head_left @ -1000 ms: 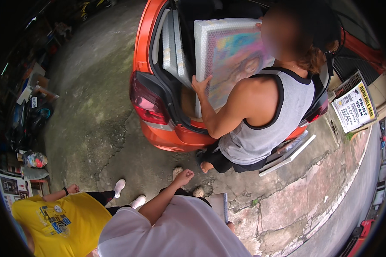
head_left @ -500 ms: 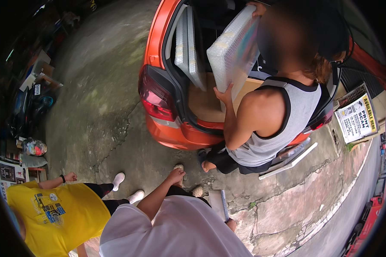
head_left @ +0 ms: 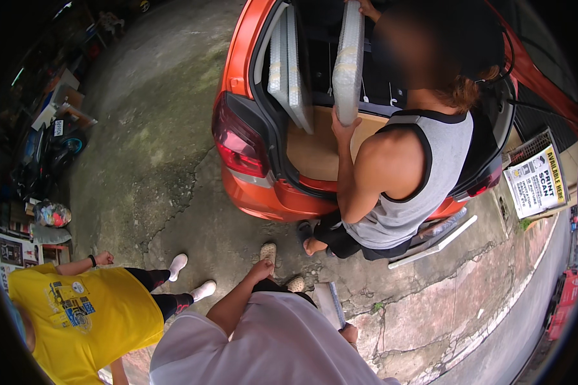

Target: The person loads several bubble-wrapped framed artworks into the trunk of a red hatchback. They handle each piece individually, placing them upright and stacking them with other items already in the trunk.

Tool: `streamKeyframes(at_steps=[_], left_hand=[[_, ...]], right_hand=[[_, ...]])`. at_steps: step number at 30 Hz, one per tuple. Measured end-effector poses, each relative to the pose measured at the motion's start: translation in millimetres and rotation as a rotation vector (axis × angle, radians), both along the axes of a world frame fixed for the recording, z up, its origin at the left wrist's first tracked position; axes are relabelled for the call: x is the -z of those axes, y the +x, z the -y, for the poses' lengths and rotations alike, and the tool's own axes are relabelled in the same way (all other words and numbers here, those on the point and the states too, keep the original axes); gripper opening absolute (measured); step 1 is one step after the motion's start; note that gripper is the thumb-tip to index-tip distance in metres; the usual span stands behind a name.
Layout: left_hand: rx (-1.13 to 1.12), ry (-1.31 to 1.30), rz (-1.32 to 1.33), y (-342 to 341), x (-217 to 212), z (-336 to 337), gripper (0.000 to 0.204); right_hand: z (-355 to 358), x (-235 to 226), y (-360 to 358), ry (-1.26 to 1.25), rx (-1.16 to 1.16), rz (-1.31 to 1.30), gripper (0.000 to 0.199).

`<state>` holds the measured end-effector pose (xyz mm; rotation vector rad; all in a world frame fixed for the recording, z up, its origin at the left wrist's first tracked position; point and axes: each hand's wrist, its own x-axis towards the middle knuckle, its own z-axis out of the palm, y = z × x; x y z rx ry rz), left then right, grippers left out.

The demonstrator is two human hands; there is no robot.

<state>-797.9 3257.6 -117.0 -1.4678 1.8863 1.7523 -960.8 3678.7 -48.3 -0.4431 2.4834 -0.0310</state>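
Note:
My left hand (head_left: 261, 270) hangs in front of my white shirt, its fingers curled in and nothing visible in them. Low at my right side, my right hand (head_left: 349, 333) grips the near end of a flat, pale, wrapped panel (head_left: 328, 301); my shirt partly hides the hand. Ahead, a person in a grey tank top (head_left: 424, 173) holds a bubble-wrapped flat frame (head_left: 349, 64) upright with both hands over the open trunk of an orange car (head_left: 273, 200). Two more wrapped frames (head_left: 288, 77) lean at the trunk's left wall.
A person in a yellow shirt (head_left: 90, 314) stands at my left. White and wrapped long pieces (head_left: 440, 240) lie on the ground right of the car. A printed sign (head_left: 536, 179) stands beyond them. Clutter and a motorcycle (head_left: 48, 151) line the left side. The concrete ground (head_left: 173, 192) is cracked.
The person at the trunk has moved the wrapped frame and turned it edge-on. My left hand has dropped slightly; the panel in my right hand has shifted a little.

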Motion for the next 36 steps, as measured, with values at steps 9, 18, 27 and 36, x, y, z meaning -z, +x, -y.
streamKeyframes(at_steps=[9, 18, 27, 36], left_hand=[[0.024, -0.137, 0.047, 17, 22, 10, 0.038], [-0.080, 0.090, 0.043, 61, 45, -14, 0.036], [-0.195, 0.146, 0.168, 112, 78, -49, 0.042], [-0.218, 0.238, 0.247, 143, 64, -71, 0.043]], right_hand=[[7, -3, 1, 0.022, -0.022, 0.042, 0.029], [15, -9, 11, -0.025, -0.049, 0.053, 0.033], [-3, 18, 17, 0.008, -0.032, 0.124, 0.037], [-19, 41, 16, -0.036, -0.086, 0.103, 0.039]])
